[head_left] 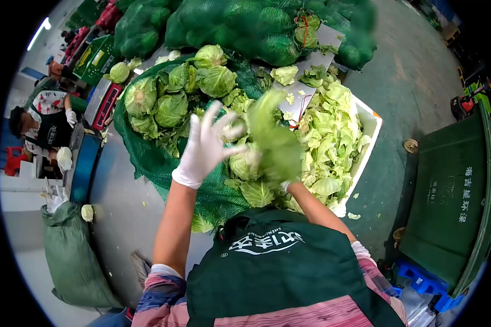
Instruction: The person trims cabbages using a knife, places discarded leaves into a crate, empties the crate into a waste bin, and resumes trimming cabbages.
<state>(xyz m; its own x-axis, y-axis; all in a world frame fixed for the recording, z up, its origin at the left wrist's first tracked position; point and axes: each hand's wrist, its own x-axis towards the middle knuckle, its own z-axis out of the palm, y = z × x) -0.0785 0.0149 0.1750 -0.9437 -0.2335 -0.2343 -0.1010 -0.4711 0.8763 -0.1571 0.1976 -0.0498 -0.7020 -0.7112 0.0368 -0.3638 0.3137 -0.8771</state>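
Observation:
My left hand [204, 143], in a white glove, is raised over the cabbages with its fingers spread and nothing in it. A pale round cabbage [245, 163] lies just beyond its fingertips. My right hand is mostly hidden behind a large green cabbage leaf [278, 139], smeared by motion; only the glove cuff shows below it. The leaf appears to be in that hand. Several whole cabbages [172, 110] lie in an opened green mesh bag [131, 143] to the left. At the right, a white box [372, 128] is heaped with loose cabbage leaves [330, 141].
Full green mesh sacks [229, 27] line the far side. A tall green bin [453, 201] stands at the right. On the left, a co-worker in a dark apron [54, 128] works beside a scale [101, 103], near a stuffed green sack [76, 261].

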